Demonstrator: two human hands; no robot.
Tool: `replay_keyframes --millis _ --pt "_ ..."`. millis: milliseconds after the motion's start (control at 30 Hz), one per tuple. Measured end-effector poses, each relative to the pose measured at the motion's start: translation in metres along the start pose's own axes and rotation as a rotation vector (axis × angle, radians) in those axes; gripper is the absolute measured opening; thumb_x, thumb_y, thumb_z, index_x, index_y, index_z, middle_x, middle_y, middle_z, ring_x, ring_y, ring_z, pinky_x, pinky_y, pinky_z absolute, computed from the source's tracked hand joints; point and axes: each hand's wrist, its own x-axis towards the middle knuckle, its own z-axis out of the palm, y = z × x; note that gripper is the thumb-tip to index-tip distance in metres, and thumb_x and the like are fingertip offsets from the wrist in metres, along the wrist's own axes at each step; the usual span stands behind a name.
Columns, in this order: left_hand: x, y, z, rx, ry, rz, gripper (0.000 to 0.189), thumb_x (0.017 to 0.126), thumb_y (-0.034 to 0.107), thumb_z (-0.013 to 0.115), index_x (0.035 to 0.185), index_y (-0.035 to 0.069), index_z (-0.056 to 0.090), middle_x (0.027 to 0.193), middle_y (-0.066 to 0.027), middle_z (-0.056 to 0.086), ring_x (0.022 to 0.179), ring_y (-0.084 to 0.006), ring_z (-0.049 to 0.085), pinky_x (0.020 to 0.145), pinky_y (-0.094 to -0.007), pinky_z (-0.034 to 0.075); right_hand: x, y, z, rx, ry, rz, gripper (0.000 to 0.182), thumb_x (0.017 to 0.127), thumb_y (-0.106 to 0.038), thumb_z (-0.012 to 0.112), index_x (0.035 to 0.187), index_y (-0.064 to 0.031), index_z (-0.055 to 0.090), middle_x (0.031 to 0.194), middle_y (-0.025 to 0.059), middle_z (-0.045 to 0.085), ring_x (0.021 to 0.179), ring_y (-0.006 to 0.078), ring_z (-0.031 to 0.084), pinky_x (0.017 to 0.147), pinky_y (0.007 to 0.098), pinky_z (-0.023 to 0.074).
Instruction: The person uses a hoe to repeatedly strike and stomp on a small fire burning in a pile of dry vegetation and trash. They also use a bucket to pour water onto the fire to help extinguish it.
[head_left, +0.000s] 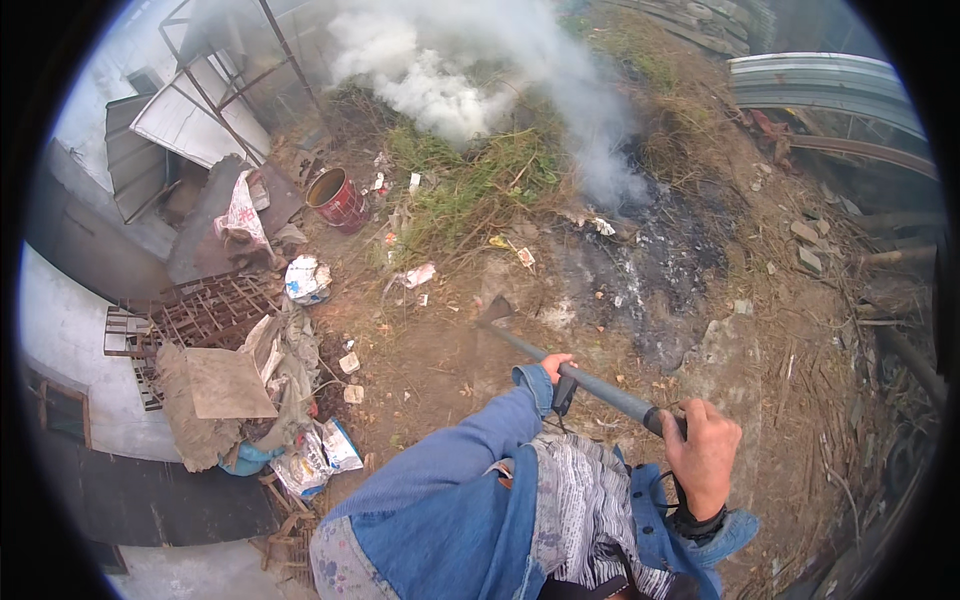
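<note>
My left hand (559, 366) grips a long-handled hoe (607, 391) partway along its grey shaft. At the dark butt end of the same shaft, my right hand (703, 450) is closed around it. The hoe points away to the upper left, and its blurred metal blade (498, 309) is at the dirt ground. Beyond the blade lies a heap of cut green and dry weeds (487, 180), with thick white smoke (442, 97) rising from it. A patch of black and grey ash (645, 262) spreads right of the heap.
A red metal bucket (339, 201) stands left of the weeds. Rusty metal grating (217, 304), a brown board (229, 382) and plastic sacks (307, 279) are piled along the left. Corrugated sheet metal (825, 82), brick pieces (806, 232) and poles (900, 256) edge the right.
</note>
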Motion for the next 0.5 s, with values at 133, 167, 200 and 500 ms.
replay_keyframes --millis 133,167,200,500 --pt "0.008 0.003 -0.01 0.016 -0.01 -0.003 0.012 0.071 0.013 0.048 0.07 0.001 0.045 0.061 -0.0083 0.049 0.06 -0.0213 0.049 0.059 -0.0365 0.042 0.0 -0.01 -0.002 -0.053 0.001 0.019 0.02 0.057 -0.014 0.061 0.063 -0.0043 0.045 0.054 0.0082 0.047 0.047 0.025 0.048 0.039 0.0339 0.0335" --pt "0.01 0.003 -0.012 0.019 -0.01 -0.002 0.012 0.071 0.013 0.048 0.07 0.002 0.045 0.061 -0.0081 0.049 0.061 -0.0211 0.049 0.059 -0.0362 0.042 0.0 -0.012 -0.003 -0.058 0.003 0.031 0.02 0.057 -0.014 0.061 0.064 -0.0042 0.045 0.055 0.0083 0.047 0.047 0.0252 0.047 0.04 0.0339 0.0334" --pt "0.012 0.004 -0.014 0.021 -0.011 -0.001 0.012 0.071 0.013 0.048 0.07 0.002 0.045 0.061 -0.0079 0.049 0.061 -0.0208 0.049 0.06 -0.036 0.042 0.002 -0.014 -0.003 -0.052 0.009 0.029 0.021 0.057 -0.015 0.061 0.064 -0.0042 0.045 0.055 0.0084 0.047 0.047 0.0252 0.048 0.039 0.0339 0.0332" --pt "0.026 0.01 -0.02 0.045 -0.026 0.042 0.012 0.071 0.014 0.05 0.07 0.003 0.045 0.062 -0.0064 0.049 0.062 -0.0191 0.049 0.061 -0.0339 0.042 0.014 -0.022 -0.004 -0.042 0.02 0.084 0.021 0.057 -0.014 0.062 0.068 -0.004 0.047 0.055 0.0122 0.049 0.046 0.0278 0.048 0.04 0.0336 0.033"
